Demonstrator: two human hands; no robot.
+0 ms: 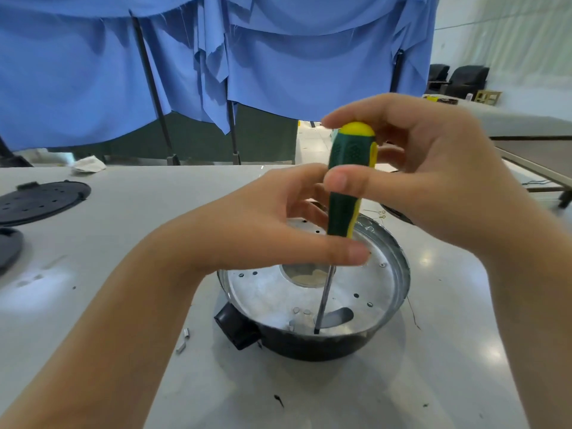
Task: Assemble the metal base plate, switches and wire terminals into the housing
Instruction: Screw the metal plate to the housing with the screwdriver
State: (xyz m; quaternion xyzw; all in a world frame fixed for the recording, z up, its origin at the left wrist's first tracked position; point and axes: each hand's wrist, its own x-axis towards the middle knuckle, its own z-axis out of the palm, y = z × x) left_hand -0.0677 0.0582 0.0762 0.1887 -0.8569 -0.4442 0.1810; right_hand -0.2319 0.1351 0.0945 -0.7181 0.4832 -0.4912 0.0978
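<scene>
- Both hands, left hand point(278, 221) and right hand point(433, 168), gripped the screwdriver point(348, 184) handle together.
- Below them, its tip met the metal base plate point(266, 292) inside the housing point(309, 345).

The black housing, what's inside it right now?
A round metal base plate sits inside the black housing, dotted with small holes plus a centre opening. The screwdriver, held by both hands, has its tip at the near edge. Whatever lies beneath the plate is covered.

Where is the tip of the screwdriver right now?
In the head view, the screwdriver stands upright at centre, gripped by both hands; its tip rests on the near edge of the metal base plate, beside the oblong slot.
</scene>
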